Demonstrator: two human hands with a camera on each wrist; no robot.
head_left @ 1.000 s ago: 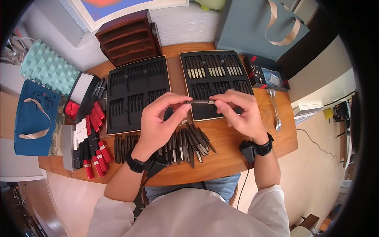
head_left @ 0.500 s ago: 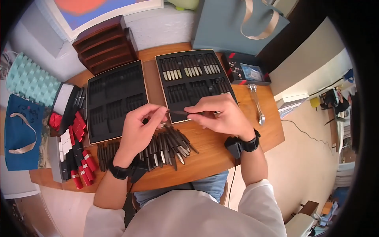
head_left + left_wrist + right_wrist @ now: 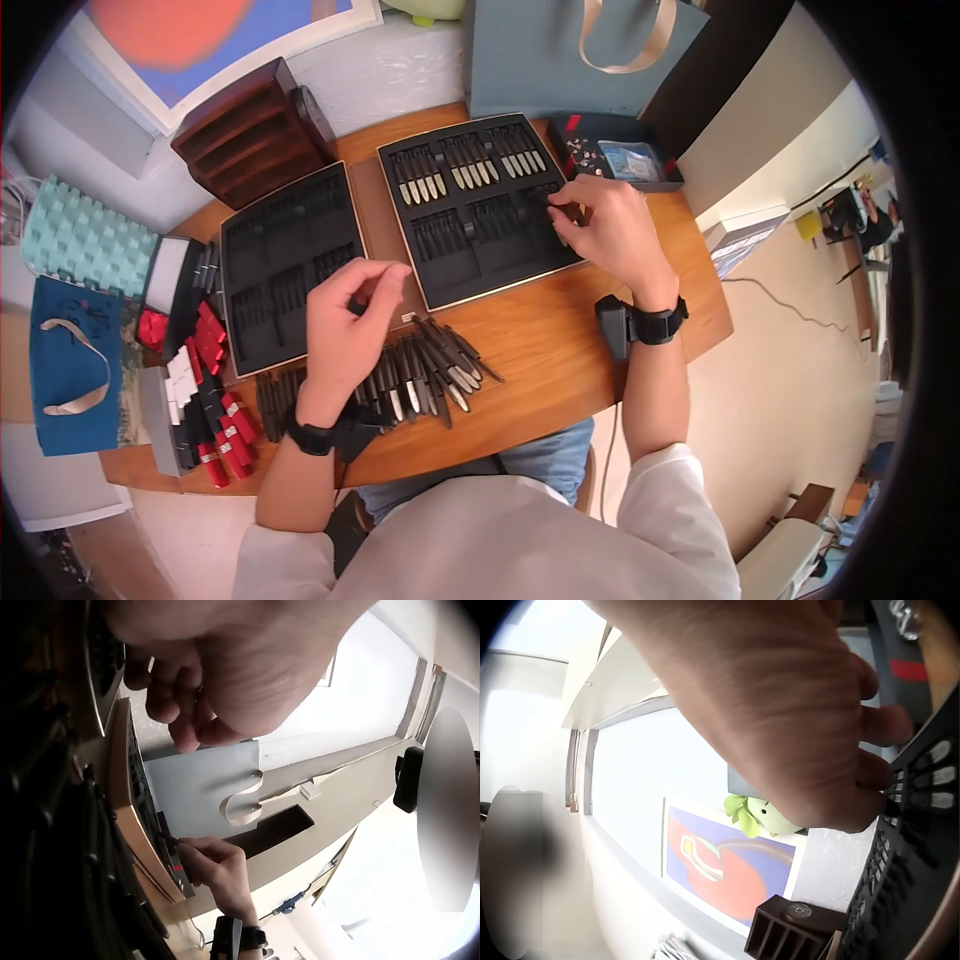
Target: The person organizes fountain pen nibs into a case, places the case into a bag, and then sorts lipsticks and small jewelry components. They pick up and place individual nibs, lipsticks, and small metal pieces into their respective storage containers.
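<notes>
My right hand [image 3: 618,228] is over the right-hand black case [image 3: 470,285], its thumb and fingers pinching a slim dark stick [image 3: 168,838] low over the slots. Most of the stick is hidden behind the fingers in the head view. My left hand [image 3: 350,320] hovers above the near edge of the cases, fingers loosely curled and thumb near the forefinger, with nothing seen in it. Under it lies a pile of slim dark sticks [image 3: 440,365], some with pale ends. Rows of similar pale-ended sticks [image 3: 471,163] fill the case's far slots.
Left of it is a second black slotted case [image 3: 290,250]. Red, white and black small boxes [image 3: 235,430] crowd the table's left side near a blue bag [image 3: 75,370]. A brown wooden rack [image 3: 245,130], a grey bag [image 3: 530,60] and a small black tray [image 3: 655,180] stand behind.
The stick was held between both hands. My left hand has let go of it, and my right hand has carried it away to the right and forward over the right case.
</notes>
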